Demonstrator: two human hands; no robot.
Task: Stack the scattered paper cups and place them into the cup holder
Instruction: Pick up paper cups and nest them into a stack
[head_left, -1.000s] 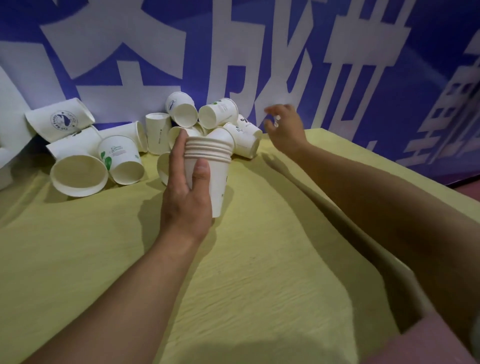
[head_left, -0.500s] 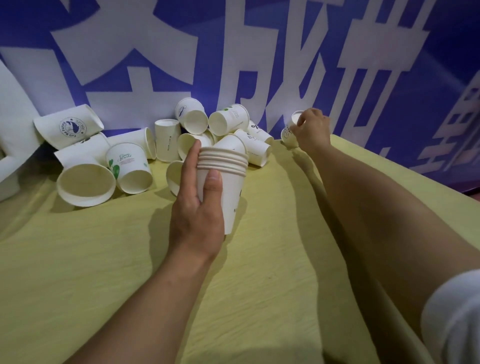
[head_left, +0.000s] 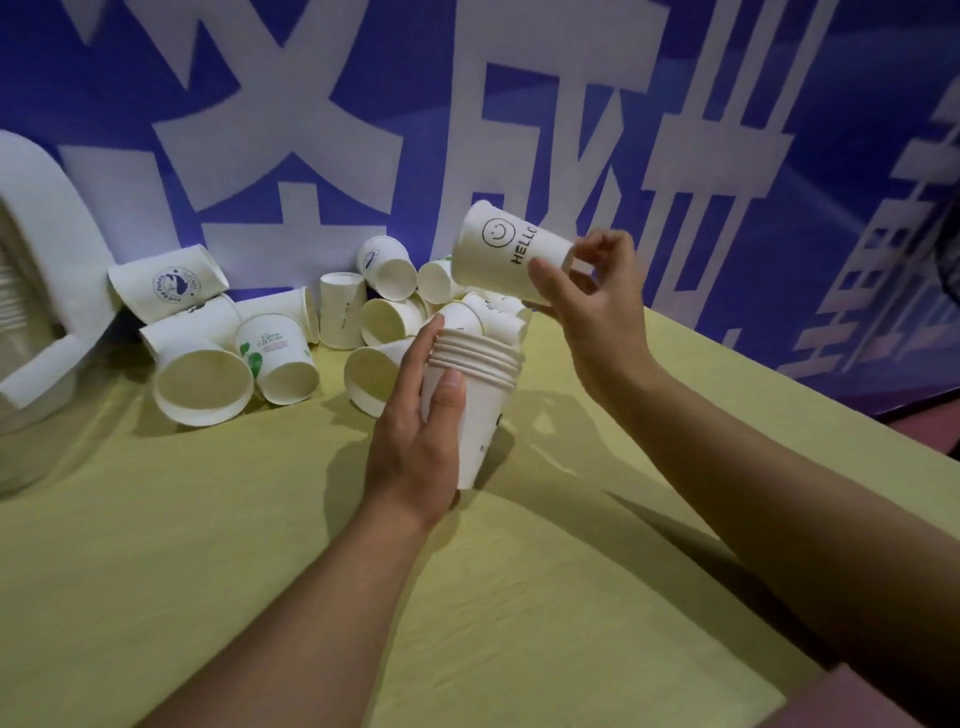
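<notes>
Over the middle of the yellow-covered table (head_left: 260, 571), a person's left hand (head_left: 415, 447) wraps thumb and fingers around an upright stack of cups (head_left: 475, 384), while the right hand (head_left: 597, 306) pinches a single smiley-face cup (head_left: 511, 252) near its base, tilted just above the stack. Light, thin-walled and easily crushed, such cups probably want a gentle hold low on the wall. Farther back, loose cups (head_left: 291, 343) lie tumbled along the table's far edge beneath a blue banner (head_left: 571, 104), a white holder (head_left: 47, 270) at far left.
</notes>
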